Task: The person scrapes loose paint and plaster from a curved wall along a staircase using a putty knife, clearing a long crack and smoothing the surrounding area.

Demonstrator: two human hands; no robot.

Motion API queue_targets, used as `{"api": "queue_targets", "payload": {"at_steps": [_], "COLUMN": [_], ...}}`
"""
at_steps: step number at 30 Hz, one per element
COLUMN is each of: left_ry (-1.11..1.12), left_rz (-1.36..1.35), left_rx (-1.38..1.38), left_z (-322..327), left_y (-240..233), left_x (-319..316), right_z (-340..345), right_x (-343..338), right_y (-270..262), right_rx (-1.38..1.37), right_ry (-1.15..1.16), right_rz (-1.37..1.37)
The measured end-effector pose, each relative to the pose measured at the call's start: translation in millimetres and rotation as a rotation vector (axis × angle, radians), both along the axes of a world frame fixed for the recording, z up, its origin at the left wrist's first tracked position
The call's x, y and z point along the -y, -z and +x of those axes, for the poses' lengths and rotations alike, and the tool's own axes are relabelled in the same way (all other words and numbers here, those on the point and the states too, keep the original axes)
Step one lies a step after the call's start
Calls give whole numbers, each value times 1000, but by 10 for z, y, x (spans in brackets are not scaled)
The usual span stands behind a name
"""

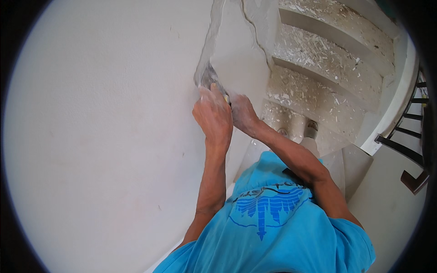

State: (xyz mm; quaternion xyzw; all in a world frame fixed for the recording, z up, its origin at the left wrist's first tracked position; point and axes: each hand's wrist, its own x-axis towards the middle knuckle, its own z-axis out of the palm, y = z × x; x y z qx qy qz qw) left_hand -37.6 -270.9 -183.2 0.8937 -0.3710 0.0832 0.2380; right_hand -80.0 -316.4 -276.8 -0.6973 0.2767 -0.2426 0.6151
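Note:
A scraper (209,75) with a broad grey metal blade lies against the white wall (119,119), at the lower end of a scraped grey strip (207,47). My left hand (213,109) is closed on the scraper, one finger stretched along its blade. Close beside it, my right hand (243,111) grips the tool's handle end, mostly hidden behind the fingers. White dust coats both hands. To the right of the strip, a long crack (254,29) runs down the wall towards the stairs.
Stone-like stairs (310,47) strewn with white paint flakes rise at the upper right. My feet stand on a lower step, one shoe (311,126) showing. A dark metal railing (399,146) follows the pale curved stair edge (392,116) at the far right.

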Motion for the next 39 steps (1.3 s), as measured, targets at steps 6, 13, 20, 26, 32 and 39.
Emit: {"api": "queue_targets", "payload": {"at_steps": [6,13,20,26,32,39], "left_ry": [65,49,108,85,32,19], "left_rz": [31,105,23,-7,-81,-257], "left_rx": [188,77,166,-95,-215,-256], "left_z": [98,107,116,70,-78,-85], "left_y": [132,152,158,151,182,233], "left_x": [75,100,104,24,-485,-548], "right_z": [117,24,65,-13,-177,-145], "right_x": [-1,58,163,72,-175,-241], "right_y": [201,139,192,204,221,211], "right_rx": [40,51,12,24,10,65], "right_ry": [17,72,63,63,-69,-84], "right_rz": [-63,-27,-155,-88,-187,-211]}}
